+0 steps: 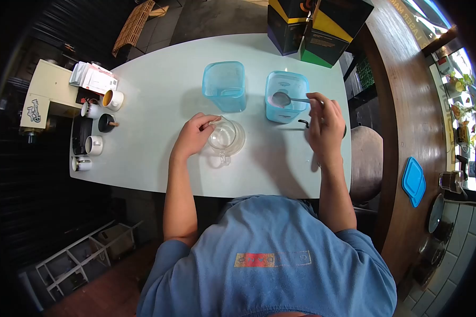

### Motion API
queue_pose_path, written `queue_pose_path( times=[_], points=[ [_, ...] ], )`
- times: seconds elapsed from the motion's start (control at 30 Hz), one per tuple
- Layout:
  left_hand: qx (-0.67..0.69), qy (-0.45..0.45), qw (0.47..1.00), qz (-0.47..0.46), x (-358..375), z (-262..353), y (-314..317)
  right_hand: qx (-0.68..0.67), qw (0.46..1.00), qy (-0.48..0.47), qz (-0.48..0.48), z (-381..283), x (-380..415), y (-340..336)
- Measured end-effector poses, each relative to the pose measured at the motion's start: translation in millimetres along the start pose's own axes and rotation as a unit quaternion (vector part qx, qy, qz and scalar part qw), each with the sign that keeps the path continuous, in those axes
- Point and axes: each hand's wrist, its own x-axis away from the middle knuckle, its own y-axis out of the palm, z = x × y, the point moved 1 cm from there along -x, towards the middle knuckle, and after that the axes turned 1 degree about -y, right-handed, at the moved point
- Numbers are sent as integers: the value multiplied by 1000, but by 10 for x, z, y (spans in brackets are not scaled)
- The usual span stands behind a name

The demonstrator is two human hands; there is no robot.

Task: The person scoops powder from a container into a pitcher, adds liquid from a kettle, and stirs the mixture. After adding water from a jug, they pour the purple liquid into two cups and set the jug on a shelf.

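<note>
My right hand (325, 121) grips a metal spoon (300, 100) by its handle. The spoon's bowl is over the opening of a translucent blue container (285, 115), whose contents I cannot make out clearly. To the left of it stands a second blue container (225, 87), taller in view. With its fingers closed at the rim, my left hand (194, 134) holds a clear glass cup (226, 138) whose handle points toward me. The cup appears to contain nothing opaque.
Several mugs (94, 145) line the left end of the white table (143, 158), near papers (93, 77). Dark boxes (322, 31) stand at the back right. A dark curved handle (303, 123) lies partly behind my right hand. Blue lids (413, 181) rest on the wooden counter (407, 116).
</note>
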Motion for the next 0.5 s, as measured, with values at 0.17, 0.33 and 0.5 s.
queue_pose_path(
  times=[0.17,0.33,0.5],
  points=[
    [21,110,993,29,-99,-10,61,-33,993,-17,108,48,133,-126],
    [33,107,993,27,-104,-14,-46,-143,969,54,195,-44,311,-93],
    [104,-1,990,95,-342,-56,-245,-173,954,13,243,-99,346,-53]
  ],
)
